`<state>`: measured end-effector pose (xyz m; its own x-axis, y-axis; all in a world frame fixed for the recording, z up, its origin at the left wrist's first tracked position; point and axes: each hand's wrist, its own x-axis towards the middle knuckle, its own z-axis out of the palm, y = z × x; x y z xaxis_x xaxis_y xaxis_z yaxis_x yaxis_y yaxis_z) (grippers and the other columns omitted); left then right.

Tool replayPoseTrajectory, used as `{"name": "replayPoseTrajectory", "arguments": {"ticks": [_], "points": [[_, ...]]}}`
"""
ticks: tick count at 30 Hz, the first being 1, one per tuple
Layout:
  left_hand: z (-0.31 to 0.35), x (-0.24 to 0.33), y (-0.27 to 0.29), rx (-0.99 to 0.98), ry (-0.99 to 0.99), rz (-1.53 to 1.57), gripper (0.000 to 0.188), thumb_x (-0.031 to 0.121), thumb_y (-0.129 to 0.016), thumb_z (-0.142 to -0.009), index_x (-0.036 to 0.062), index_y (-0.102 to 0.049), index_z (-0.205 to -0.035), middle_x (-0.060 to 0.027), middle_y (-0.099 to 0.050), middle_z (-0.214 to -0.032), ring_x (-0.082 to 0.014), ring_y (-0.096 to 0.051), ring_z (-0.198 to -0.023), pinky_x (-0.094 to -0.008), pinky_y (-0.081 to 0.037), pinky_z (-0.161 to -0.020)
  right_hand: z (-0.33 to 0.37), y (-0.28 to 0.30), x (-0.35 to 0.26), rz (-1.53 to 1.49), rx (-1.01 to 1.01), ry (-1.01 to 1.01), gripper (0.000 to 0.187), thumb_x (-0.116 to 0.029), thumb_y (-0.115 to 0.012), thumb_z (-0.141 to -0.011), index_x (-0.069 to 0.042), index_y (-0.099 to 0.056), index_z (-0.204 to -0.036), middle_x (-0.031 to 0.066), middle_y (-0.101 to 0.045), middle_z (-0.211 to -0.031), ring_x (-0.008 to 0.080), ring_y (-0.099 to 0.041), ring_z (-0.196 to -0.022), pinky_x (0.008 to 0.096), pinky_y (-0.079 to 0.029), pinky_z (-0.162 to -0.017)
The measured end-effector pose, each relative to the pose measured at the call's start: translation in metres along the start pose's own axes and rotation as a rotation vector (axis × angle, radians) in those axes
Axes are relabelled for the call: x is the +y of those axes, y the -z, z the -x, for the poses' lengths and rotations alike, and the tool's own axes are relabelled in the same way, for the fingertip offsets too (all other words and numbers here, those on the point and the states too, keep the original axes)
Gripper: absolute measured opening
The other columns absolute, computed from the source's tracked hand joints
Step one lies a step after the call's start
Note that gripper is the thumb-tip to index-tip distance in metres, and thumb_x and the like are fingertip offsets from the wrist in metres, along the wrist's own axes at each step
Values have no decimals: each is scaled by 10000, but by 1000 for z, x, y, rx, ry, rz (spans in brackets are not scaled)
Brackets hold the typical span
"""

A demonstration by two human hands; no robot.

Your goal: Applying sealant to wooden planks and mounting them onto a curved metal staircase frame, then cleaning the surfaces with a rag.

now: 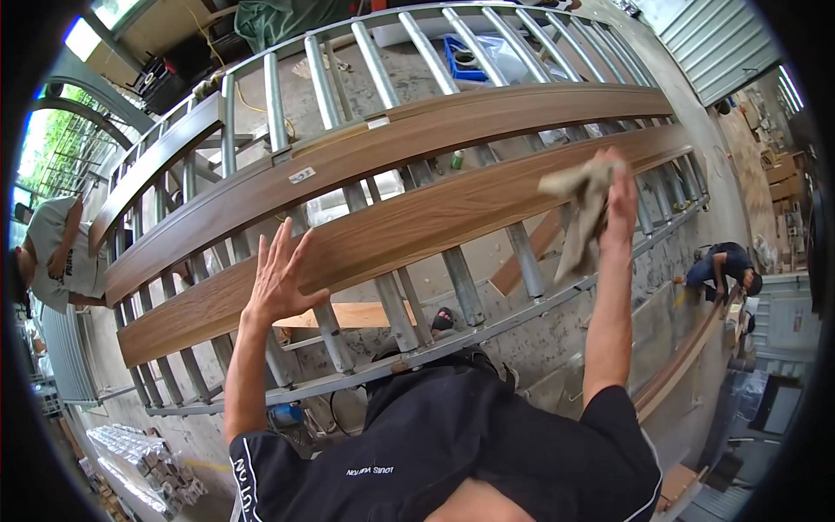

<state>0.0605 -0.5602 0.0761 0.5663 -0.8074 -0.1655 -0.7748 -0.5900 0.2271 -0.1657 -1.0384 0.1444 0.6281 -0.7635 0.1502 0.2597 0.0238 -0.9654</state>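
One long metal rack (462, 287), with many round bars set between its rails, spans the view in front of the person. Brown wooden boards lie across those bars: the near board (417, 228) runs along the side closest to the person, slanting up to the right; the middle board (487, 113) lies just beyond it, a narrow gap between them; and the short board (156, 165) sits farther off at the left. A co-worker in a grey shirt (56, 248) stands at the rack's left end, while another co-worker in dark clothes (732, 261) bends over a long board (687, 357) well apart, at the right. Beyond the middle board, a blue crate (465, 59) shows between the bars. A pale cloth (577, 213) hangs bunched at the right part of the near board, gripped in the person's right hand (619, 204). The left hand (283, 274) is open and holds nothing, its fingers spread over the left part of the near board. Smallest are the white label (301, 175) on the middle board and a green object (457, 160), too small to identify, seen between the boards.
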Motion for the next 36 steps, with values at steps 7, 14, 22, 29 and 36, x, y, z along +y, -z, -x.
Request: {"name": "replayPoseTrajectory", "arguments": {"ticks": [7,14,22,29,36], "points": [[-39,47,-18,363,120,132,639,372,-640,-923,96,-484,-1478,-156,-438,-1536,-329,-379,-1448,-533,-213,-1213,-112,19,55,607,-79,132,232,35,-660,-911,-81,-662,-1111,-16,-595,-903,49,-529,-765,215,-470,-568],[-33,43,-69,610,518,62,575,341,-566,-970,58,-483,-1464,-213,-463,-1504,-397,-427,-1392,-528,-273,-1183,-221,47,114,1109,-649,600,309,9,-762,-780,-70,-706,-1073,91,-679,-1063,274,-681,-953,367,-567,-761],[-45,51,-73,633,550,45,667,384,-561,-956,52,-410,-1514,-239,-379,-1556,-438,-394,-1403,-519,-299,-1157,-212,-21,158,881,-1079,738,265,13,-749,-770,-59,-677,-1015,84,-654,-1041,289,-668,-959,372,-570,-809],[-45,50,-74,646,528,58,664,422,-529,-983,17,-420,-1498,-229,-389,-1552,-420,-390,-1416,-501,-295,-1170,-275,76,123,974,-1130,636,262,60,-748,-748,-39,-664,-975,100,-628,-1022,297,-633,-960,384,-534,-820],[-45,45,-72,585,530,60,663,487,-477,-1014,30,-437,-1493,-224,-396,-1553,-411,-383,-1425,-491,-277,-1174,-292,120,109,1121,-806,257,221,3,-785,-754,-4,-655,-933,146,-581,-1181,271,-633,-960,349,-519,-816]]}}
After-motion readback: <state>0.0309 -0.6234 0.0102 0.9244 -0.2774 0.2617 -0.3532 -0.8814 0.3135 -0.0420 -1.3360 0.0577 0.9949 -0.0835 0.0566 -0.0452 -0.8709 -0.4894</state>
